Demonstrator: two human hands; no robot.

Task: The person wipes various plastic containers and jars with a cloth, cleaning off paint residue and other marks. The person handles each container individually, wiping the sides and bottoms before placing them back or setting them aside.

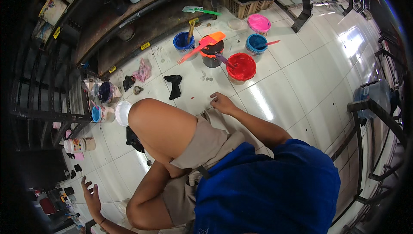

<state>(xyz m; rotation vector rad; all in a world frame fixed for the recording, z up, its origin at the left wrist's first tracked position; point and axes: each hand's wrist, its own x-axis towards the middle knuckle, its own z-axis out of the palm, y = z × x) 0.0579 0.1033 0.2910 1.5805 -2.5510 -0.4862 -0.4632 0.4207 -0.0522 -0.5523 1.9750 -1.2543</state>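
Observation:
My left hand [91, 197] is held out past my bent knee, low on the left. Its fingers are spread and nothing is in them. My right hand [222, 104] hovers over the tiled floor, loosely curled with fingertips apart, and it holds nothing. Nearest to it stand a tub of red paint [241, 71] with a purple scraper [224, 60] in it, and a black rag [174, 86]. Behind is a dark tub [211, 61] with an orange-and-red spatula [207, 43] lying across its top. Blue tubs [184, 44] [257, 44] flank it.
A pink-topped tub [259, 24] and a plastic crate [245, 8] stand farther back. Stained wooden shelves [159, 1] hold more tubs. Paint-smeared buckets [103, 113] and a white lid [123, 113] lie left of my knee. Black metal frames [378, 113] and a water jug [371, 98] are on the right.

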